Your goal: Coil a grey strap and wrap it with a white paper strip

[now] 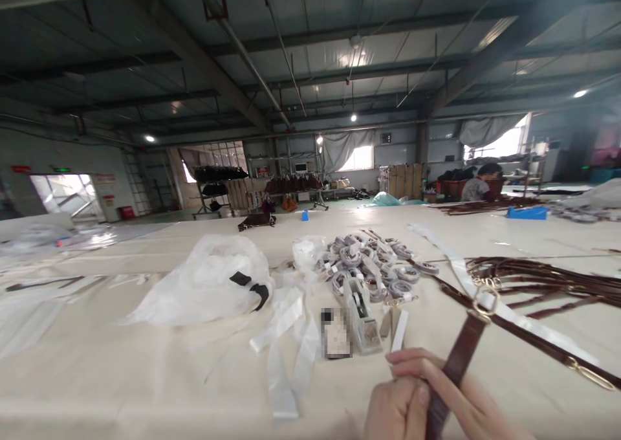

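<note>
A brown leather strap [463,349] with a gold metal ring [485,301] at its upper end slants up from the bottom edge, right of centre. My left hand [394,411] is closed at the strap's lower part, thumb pressed beside it. Around the same stretch, my right hand [478,407] has its fingers wrapped, their tips reaching over to the left hand. The strap's lower end is out of view. Just ahead of the hands lie a white strip [399,330] and a clear tape dispenser [361,314].
A pile of wrapped, coiled straps [369,262] lies ahead. More brown straps [548,281] spread to the right. Left of centre are a clear plastic bag [204,281], white ribbon pieces [284,362] and a phone-like object [336,336]. Blue holders [526,213] stand farther back.
</note>
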### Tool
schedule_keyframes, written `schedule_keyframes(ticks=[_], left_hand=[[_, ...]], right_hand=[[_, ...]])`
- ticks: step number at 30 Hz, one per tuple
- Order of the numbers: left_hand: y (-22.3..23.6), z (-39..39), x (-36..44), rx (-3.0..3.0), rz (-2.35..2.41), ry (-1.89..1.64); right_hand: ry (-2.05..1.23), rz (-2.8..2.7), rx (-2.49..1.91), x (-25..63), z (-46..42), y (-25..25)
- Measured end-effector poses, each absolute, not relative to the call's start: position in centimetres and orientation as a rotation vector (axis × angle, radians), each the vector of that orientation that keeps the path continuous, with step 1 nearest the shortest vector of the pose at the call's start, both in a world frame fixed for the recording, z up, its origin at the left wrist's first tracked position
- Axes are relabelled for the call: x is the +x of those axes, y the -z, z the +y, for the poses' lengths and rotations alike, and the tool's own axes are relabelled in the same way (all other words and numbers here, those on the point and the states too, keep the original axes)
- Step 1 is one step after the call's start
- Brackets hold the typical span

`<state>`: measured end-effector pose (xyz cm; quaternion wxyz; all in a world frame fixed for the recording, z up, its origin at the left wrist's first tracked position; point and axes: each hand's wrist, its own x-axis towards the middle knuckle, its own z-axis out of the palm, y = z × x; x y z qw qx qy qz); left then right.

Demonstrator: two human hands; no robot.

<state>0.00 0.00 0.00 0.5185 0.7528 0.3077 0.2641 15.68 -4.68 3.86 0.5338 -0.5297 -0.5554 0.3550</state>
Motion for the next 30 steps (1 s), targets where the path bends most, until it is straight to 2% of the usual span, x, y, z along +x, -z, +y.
schedule_keyframes(ticks=[3,7,12,18,24,30], left_hand=[[-2.5,0.7,1.2,1.881,0.694,-0.724],[-4.0,1.0,1.2,1.862,0.676,-0.759],[-5.3,0.8,1.0,1.805,0.651,-0.833],[-7.3,0.9,0.5,1.916,0.600,-0.984],[-7.0,1.1,1.3,1.748,0.581,-1.034],[-5.7,0.8,2.0,1.419,0.455,-0.891]], right_hand=[[-0.901,-1.151,-1.159,15.8,-3.9,-6.8],[-0.749,-0.874,-1.046,17.4,-3.3,-9.1],[-0.762,-1.080,-1.190,16.2,-3.9,-10.3],[-0.439,-1.261,-1.260,16.1,-3.7,-11.8],[-0.794,-1.411,-1.230,13.9,-3.7,-11.5],[-0.790,-1.435,-1.321,13.8,-4.5,-8.6]])
